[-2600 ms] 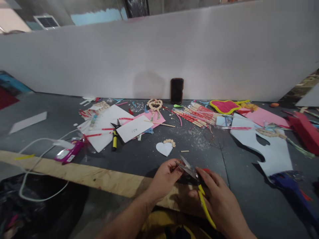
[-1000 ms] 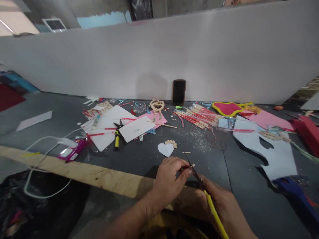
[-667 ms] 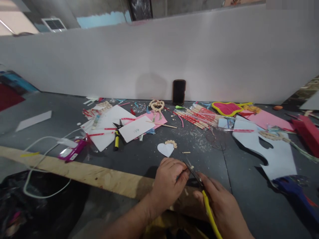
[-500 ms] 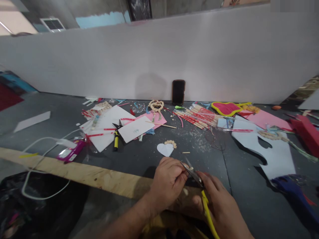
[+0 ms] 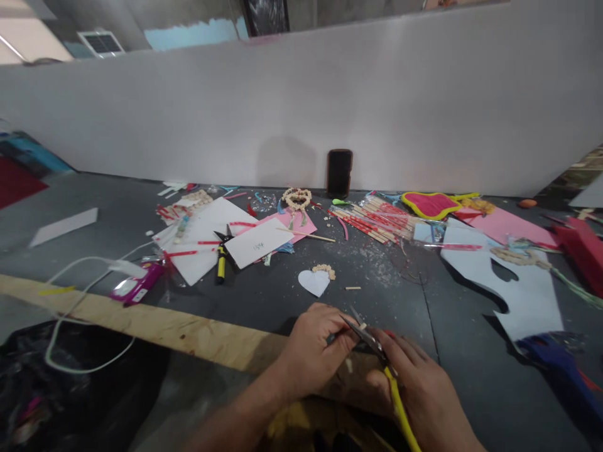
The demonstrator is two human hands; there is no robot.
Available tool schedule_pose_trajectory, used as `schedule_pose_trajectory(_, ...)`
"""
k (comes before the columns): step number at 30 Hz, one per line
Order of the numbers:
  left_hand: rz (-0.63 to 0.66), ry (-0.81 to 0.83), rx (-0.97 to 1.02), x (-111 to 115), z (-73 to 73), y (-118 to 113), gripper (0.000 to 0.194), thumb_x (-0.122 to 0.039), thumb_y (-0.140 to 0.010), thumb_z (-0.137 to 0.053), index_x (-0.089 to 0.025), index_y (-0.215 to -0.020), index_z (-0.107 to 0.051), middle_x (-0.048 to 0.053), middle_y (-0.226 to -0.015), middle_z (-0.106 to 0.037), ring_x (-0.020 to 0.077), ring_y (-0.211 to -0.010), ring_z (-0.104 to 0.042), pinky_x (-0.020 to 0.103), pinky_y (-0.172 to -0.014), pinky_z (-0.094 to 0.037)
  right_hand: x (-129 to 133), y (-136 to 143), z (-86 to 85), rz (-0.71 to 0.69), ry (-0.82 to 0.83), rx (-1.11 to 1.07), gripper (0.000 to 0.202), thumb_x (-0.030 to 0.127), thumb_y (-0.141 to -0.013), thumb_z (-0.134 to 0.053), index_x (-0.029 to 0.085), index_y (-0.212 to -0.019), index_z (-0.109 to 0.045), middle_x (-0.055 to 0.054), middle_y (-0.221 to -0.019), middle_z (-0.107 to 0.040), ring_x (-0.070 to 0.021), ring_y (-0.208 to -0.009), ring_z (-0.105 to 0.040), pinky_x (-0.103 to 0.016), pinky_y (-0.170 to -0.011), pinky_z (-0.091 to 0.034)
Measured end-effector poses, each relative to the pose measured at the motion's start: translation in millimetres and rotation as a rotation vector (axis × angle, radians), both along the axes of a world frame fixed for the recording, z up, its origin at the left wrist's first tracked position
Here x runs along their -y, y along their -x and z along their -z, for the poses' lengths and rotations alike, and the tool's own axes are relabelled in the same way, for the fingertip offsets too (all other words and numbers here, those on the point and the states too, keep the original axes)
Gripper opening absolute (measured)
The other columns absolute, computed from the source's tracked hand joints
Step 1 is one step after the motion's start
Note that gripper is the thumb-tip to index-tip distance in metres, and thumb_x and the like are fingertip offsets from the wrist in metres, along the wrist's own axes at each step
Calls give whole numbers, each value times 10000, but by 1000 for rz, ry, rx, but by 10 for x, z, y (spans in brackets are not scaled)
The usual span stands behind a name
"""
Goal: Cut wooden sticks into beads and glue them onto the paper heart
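At the table's front edge, my right hand (image 5: 419,380) is closed round a pair of scissors (image 5: 398,402) with yellow handles and metal blades. The blades are parted and point up and left, with a tiny pale piece between them. My left hand (image 5: 313,351) is closed in a pinch right beside the blade tips; what its fingers grip is mostly hidden. Beyond the hands lies a white paper heart (image 5: 314,284), with small pale wooden bits (image 5: 325,270) along its upper right edge. A short stick piece (image 5: 353,288) rests to the right of the heart.
Red-and-cream sticks (image 5: 370,223), a white card (image 5: 259,242), yellow-black pliers (image 5: 221,263) and cut white paper (image 5: 513,276) lie across the table. A phone (image 5: 340,172) leans on the white partition. A purple device (image 5: 137,284) with a cable sits left; a blue glue gun (image 5: 558,361) is right.
Both hands and the scissors have dipped slightly toward me. The scissors are still parted around the pale piece. Things on the table have stayed put, apart from a small shift of the view.
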State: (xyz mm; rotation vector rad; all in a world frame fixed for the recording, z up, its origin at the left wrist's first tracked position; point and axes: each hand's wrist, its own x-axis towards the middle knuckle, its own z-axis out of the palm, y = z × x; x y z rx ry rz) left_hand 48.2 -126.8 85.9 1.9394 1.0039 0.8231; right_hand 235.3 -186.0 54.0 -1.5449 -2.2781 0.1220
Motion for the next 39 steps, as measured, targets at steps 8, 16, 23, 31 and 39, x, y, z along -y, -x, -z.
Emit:
schedule_pose_trajectory(8,-126,52,2,46,75,-35,113,-218,-778,-557,-182,-735,-655,37,-768,-687,172,-765,-599,274,-737,-425,-10,36,18,32,-33,-31,294,327,-849,-421,181,-1051,-576,-107,-916,-673,-200,-818,-645,-302,-677,-529)
schedule_pose_trajectory(16,-158,-198,-4,35,80,-48,126,-195,-805,-540,-172,-707,-615,34,-709,-682,163,-702,-589,322,-748,-394,1,66,39,37,41,-20,373,326,-862,-411,182,-1202,-465,-108,-1013,-629,-214,-910,-599,-340,-727,-520)
schedule_pose_trajectory(23,-118,-256,32,26,125,-57,156,-161,-810,-487,-181,-744,-626,38,-705,-684,158,-673,-587,352,-777,-376,19,49,-2,36,81,-40,574,340,-718,-593,165,-1235,-413,-135,-1049,-561,-269,-942,-531,-407,-730,-494)
schedule_pose_trajectory(31,-76,-64,49,8,39,-33,162,-212,-810,-517,-171,-703,-632,27,-636,-646,150,-647,-559,284,-693,-394,11,33,20,-2,-11,-28,508,396,-760,-544,167,-1205,-453,-118,-1020,-619,-237,-906,-585,-328,-689,-514)
schedule_pose_trajectory(39,-98,-37,54,35,83,-67,142,-206,-805,-541,-174,-712,-642,23,-697,-682,149,-678,-576,286,-723,-394,5,28,-17,19,-33,-5,286,329,-863,-402,176,-1048,-557,-93,-877,-663,-192,-778,-629,-291,-637,-511)
